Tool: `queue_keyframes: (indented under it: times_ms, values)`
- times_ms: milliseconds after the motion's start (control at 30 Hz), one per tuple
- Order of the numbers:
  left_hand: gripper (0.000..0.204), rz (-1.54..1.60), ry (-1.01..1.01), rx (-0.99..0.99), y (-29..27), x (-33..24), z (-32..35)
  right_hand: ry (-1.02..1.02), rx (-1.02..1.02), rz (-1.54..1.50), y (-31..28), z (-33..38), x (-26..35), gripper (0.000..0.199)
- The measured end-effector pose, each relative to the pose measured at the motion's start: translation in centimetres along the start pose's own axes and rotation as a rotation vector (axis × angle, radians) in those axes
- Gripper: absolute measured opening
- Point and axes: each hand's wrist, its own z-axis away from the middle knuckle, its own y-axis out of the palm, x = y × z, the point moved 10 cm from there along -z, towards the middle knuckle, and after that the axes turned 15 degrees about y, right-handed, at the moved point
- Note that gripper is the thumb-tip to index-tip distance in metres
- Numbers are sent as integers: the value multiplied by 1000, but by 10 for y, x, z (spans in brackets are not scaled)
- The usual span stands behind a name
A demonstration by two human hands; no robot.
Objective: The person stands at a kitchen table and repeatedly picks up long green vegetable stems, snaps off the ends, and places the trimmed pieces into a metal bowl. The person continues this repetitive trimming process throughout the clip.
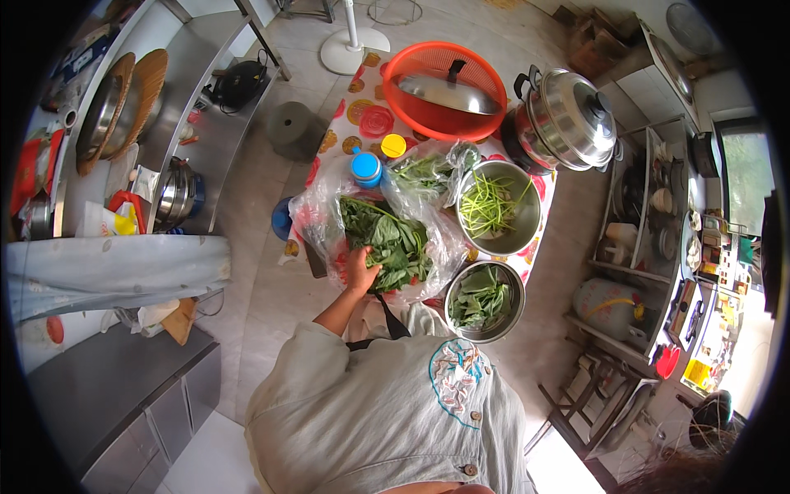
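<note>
My left hand point(360, 268) reaches forward into an open clear plastic bag point(317, 206) on the table and closes on a bunch of dark leafy greens point(393, 240) lying in it. Just right of the bag stand two steel bowls: the nearer bowl point(485, 301) holds picked leaves, the farther bowl point(499, 207) holds thin green stems. A second bag of greens point(428, 171) lies behind the first. My right hand is out of view, hidden by my grey shirt.
The small table point(360, 111) has a patterned cloth and carries a blue-lidded bottle point(366, 168), a yellow-lidded jar point(393, 146), a red basket point(473, 70) with a pot lid in it, and a steel steamer pot point(569, 118). A grey stool point(290, 125) stands left, steel shelves on both sides.
</note>
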Motion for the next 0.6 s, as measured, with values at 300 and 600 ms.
queue_keyframes:
  times_ms: [300, 600]
  values:
    - [58, -400, -239, 469, -5, 20, -15, -120, 75, -202, -13, 33, 117, 19]
    - [14, -63, -433, -178, 2, 66, -131, -136, -23, -28, -18, 14, 43, 24]
